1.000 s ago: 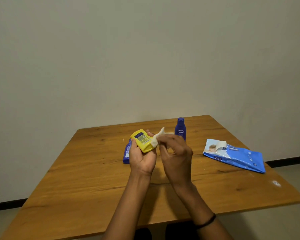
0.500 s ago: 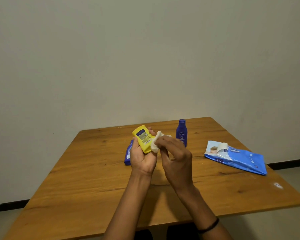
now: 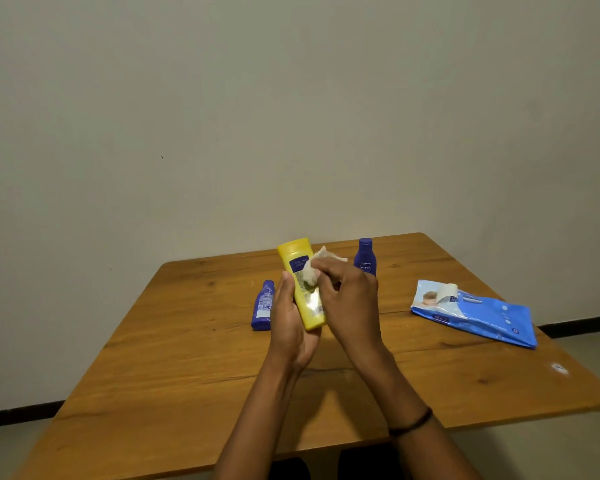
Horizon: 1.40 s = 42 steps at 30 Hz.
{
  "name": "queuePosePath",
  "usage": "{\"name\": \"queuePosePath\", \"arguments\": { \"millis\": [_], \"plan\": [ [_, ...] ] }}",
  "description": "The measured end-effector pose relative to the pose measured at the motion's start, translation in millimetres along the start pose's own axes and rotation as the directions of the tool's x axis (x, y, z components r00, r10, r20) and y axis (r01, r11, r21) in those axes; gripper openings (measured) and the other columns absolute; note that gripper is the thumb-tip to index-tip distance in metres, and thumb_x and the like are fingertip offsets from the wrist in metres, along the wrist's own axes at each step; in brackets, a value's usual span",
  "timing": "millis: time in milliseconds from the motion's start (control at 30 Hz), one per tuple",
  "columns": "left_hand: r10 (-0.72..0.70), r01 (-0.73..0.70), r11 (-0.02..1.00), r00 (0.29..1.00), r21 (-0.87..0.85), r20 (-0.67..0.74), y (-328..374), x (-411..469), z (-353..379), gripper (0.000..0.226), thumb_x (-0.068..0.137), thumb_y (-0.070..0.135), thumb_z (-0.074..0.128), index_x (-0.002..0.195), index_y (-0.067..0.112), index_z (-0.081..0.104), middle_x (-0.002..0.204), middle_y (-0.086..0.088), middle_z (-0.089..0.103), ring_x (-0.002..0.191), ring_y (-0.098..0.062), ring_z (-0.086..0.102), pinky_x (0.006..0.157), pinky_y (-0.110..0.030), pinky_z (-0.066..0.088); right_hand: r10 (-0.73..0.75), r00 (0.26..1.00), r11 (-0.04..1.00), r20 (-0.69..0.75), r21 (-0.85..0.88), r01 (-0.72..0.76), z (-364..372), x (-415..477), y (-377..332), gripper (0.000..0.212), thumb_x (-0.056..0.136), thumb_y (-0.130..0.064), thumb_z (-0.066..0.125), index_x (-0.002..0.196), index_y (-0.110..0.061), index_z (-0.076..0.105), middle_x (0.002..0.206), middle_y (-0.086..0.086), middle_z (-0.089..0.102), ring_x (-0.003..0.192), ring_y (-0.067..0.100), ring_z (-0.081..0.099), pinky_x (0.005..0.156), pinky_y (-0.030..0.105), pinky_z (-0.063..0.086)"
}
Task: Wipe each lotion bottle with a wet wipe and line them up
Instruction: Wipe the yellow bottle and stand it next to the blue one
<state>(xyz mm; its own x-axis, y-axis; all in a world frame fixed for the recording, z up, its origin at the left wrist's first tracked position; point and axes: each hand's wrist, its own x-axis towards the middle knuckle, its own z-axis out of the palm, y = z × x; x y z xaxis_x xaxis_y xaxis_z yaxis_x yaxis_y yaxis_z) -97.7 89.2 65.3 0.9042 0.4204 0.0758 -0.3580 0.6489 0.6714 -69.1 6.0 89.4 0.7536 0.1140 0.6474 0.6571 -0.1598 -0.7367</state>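
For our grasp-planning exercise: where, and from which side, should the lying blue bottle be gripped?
Grip the lying blue bottle across its middle, from above, with thumb and fingers on its long sides. It lies flat on the table, lengthwise away from the viewer, so probably only its top and sides are free.

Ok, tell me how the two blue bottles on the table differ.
The far blue bottle stands upright; the near blue bottle lies on its side. The far one shows its round logo; the near one shows fine print. Both are dark blue and rest on the table.
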Motion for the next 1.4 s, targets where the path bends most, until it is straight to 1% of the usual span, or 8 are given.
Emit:
{"name": "queuePosePath", "arguments": {
  "millis": [233,433,567,733,833,1033,1267,1400],
  "plan": [
    [0.068,-0.062,0.993,0.996,0.100,-0.054,-13,3,-1,0.047,0.106,0.036,0.036,0.142,0.009,0.050,0.134,-0.018,0.063,0.126,-0.030,0.060,0.096,-0.039,0.054,-0.140,0.990,0.988,0.000,-0.063,0.139,12,27,-5,0.019,0.090,-0.005,0.065,0.106,-0.010,0.074,0.102,0.001,0.074,0.091,0.002,0.063,0.083,0.021,0.054],
    [0.059,-0.055,0.993,0.997,0.101,-0.039,-3,7,-6,0.052,0.103,0.042,0.040,0.137,0.004,0.052,0.117,-0.017,0.067,0.103,-0.021,0.069,0.080,-0.031,0.059,-0.233,0.970,0.948,0.068,-0.208,0.242,11,-20,13,0.036,0.081,-0.005,0.074,0.116,-0.012,0.069,0.115,0.002,0.069,0.110,0.012,0.060,0.092,0.008,0.039],
    [0.059,-0.055,0.977,0.998,0.204,-0.017,-7,3,-7,0.064,0.097,0.050,0.040,0.138,0.002,0.052,0.121,-0.019,0.064,0.106,-0.022,0.066,0.087,-0.033,0.057,-0.301,0.953,0.926,0.046,-0.226,0.303,8,-38,22,0.038,0.079,-0.004,0.075,0.116,-0.009,0.068,0.114,0.004,0.068,0.111,0.012,0.059,0.094,0.013,0.041],
    [0.180,-0.220,0.889,0.974,0.401,0.137,-15,-8,-4,0.057,0.097,0.053,0.049,0.138,0.014,0.051,0.124,-0.011,0.068,0.114,-0.021,0.068,0.083,-0.028,0.057,-0.200,0.964,0.979,-0.177,-0.081,0.188,1,-14,8,0.032,0.085,-0.003,0.069,0.117,-0.008,0.067,0.114,0.005,0.069,0.109,0.011,0.062,0.090,0.023,0.053],
    [0.164,-0.251,0.807,0.965,0.535,0.206,-15,-13,0,0.039,0.091,0.054,0.061,0.128,0.042,0.058,0.123,0.002,0.070,0.115,-0.018,0.068,0.081,-0.027,0.057,-0.152,0.961,0.986,-0.230,0.028,0.163,-7,2,-3,0.029,0.089,-0.005,0.065,0.118,-0.009,0.068,0.115,0.002,0.069,0.108,0.008,0.063,0.088,0.023,0.055],
    [0.172,-0.273,0.740,0.960,0.614,0.220,-15,-11,-7,0.021,0.094,0.049,0.058,0.104,0.068,0.058,0.111,0.019,0.070,0.109,-0.006,0.067,0.077,-0.020,0.057,-0.188,0.978,0.982,-0.092,-0.019,0.187,-15,13,-10,0.026,0.093,-0.010,0.062,0.119,-0.011,0.066,0.118,0.001,0.068,0.109,0.004,0.058,0.091,0.011,0.047],
    [0.163,-0.265,0.720,0.963,0.641,0.215,-12,-13,-11,0.029,0.103,0.012,0.051,0.120,0.035,0.055,0.108,0.016,0.072,0.106,-0.009,0.069,0.074,-0.022,0.058,-0.322,0.940,0.942,0.110,-0.063,0.330,-10,9,-14,0.026,0.100,-0.023,0.050,0.119,-0.011,0.064,0.117,0.004,0.065,0.114,0.008,0.054,0.099,0.013,0.039],
    [0.160,-0.257,0.702,0.966,0.664,0.205,-13,-15,-11,0.027,0.100,0.028,0.055,0.123,0.043,0.055,0.115,0.013,0.071,0.113,-0.012,0.067,0.080,-0.025,0.058,-0.386,0.911,0.907,0.144,-0.120,0.403,-17,15,-4,0.025,0.093,-0.012,0.062,0.117,-0.010,0.066,0.115,0.006,0.068,0.111,0.014,0.059,0.100,0.024,0.046]
  ]
}}
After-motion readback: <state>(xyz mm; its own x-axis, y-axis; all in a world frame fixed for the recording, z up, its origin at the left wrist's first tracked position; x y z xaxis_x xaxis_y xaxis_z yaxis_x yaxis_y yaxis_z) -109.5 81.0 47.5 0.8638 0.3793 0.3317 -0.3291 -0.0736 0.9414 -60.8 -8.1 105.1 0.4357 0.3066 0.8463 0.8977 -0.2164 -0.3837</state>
